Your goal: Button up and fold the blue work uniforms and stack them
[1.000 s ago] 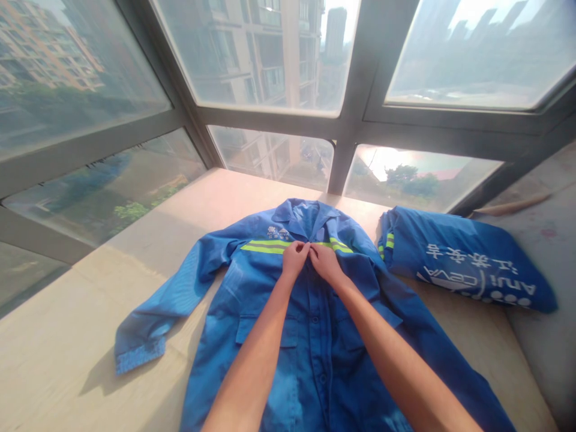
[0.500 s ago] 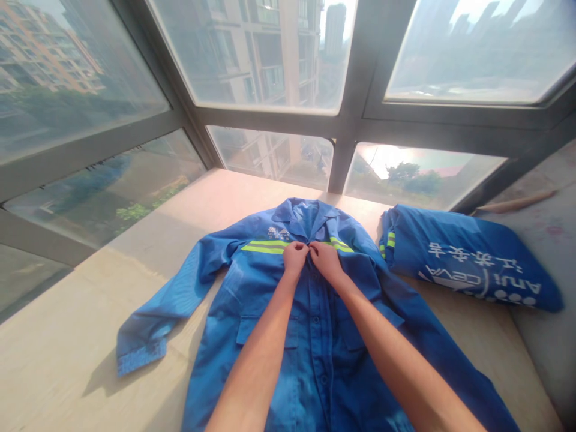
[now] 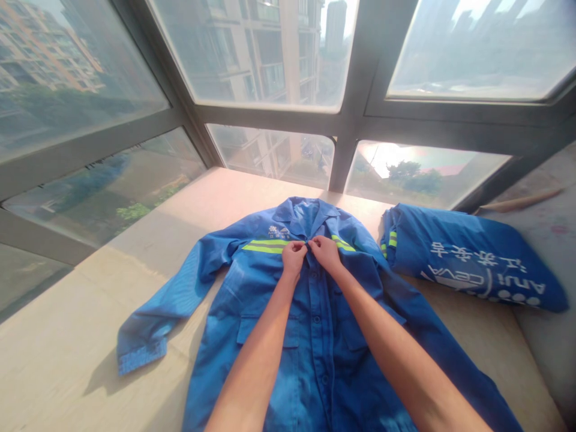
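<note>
A blue work jacket (image 3: pixel 265 282) with yellow-green reflective stripes lies spread face up, collar away from me. At its chest, just below the collar, my left hand (image 3: pixel 294 257) pinches the front edge on the left side of the opening. Close beside it, my right hand (image 3: pixel 324 253) pinches the facing edge, with the fingertips of both hands almost touching. Any button between the fingers is hidden. Below the hands, the front placket (image 3: pixel 316 318) runs down with several buttons showing. One sleeve (image 3: pixel 180 294) stretches out to the left; the other runs down the right side.
A folded blue garment (image 3: pixel 468 258) with white lettering lies to the right on the pale ledge (image 3: pixel 81 330). Grey-framed windows (image 3: pixel 270 117) enclose the far and left sides. A wall stands at the right edge.
Both hands stay at the same spot on the jacket front. My right hand's fingers have shifted slightly up; the jacket has barely moved.
</note>
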### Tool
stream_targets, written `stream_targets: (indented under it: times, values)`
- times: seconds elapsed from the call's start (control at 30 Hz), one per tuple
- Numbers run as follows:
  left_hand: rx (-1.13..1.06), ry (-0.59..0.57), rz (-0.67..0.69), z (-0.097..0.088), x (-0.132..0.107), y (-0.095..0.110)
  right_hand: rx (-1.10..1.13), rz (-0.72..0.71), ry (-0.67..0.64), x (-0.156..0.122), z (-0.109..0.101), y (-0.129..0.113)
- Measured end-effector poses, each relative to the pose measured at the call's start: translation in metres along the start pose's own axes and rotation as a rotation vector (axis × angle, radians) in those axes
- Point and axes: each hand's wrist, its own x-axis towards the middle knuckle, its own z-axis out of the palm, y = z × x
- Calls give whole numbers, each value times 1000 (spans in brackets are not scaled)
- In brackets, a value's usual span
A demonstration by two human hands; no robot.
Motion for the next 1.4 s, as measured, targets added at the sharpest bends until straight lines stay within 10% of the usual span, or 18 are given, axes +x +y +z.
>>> stream_targets:
  times: [0.5,0.73,0.9,1.13,1.4]
  values:
    - [666,-68,102,-2,-12,11,106,-8,-24,-9,14,31]
    - [821,-63,114,-15,3,25,80,-298,-131,-81,-21,20]
    - [843,-87,305,-75,-40,22,-39,-410,18,-188,-72,45]
    - [1022,220,294,-215,-177,-57,-85,-104,250,-320,-129,128]
    - [756,199,-218,-295,-244,-83,81,182,115,-322,-116,119]
